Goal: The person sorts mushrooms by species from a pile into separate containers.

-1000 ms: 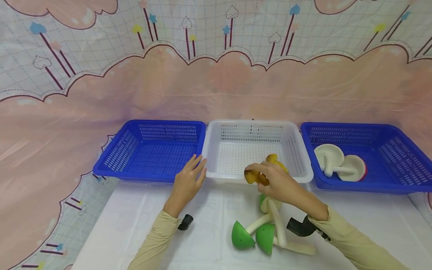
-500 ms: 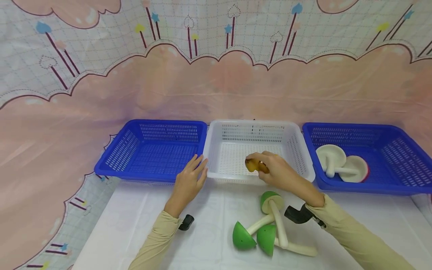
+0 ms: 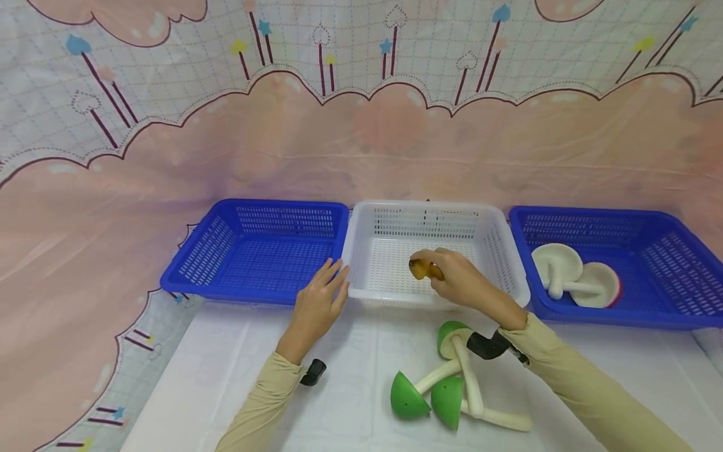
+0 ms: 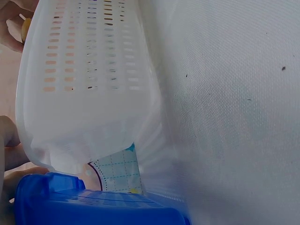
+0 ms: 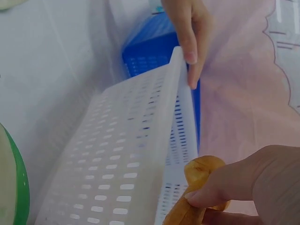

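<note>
My right hand (image 3: 460, 279) pinches a knobbly, yellow-brown ginger root (image 5: 206, 173) between thumb and fingers, over the white basket (image 3: 390, 294). Part of the ginger is hidden behind the fingers in the head view. At the white basket's front left corner, my left hand (image 3: 319, 301) lies with its fingers extended, fingertips right at the rim where it meets the left blue basket (image 3: 248, 292). In front of the baskets, several green-capped toy mushrooms (image 3: 446, 402) with pale stems lie in a loose heap on the white table.
The right blue basket (image 3: 638, 314) holds two mushrooms (image 3: 593, 285) with pale undersides, one edged in red. All three baskets stand side by side along a printed curtain (image 3: 395, 150). Small dark camera mounts (image 3: 488, 345) stick out from the wrists.
The right hand has carried the ginger from the white basket's front rim farther back and slightly left, over its inside. My left hand has kept its place at the corner.
</note>
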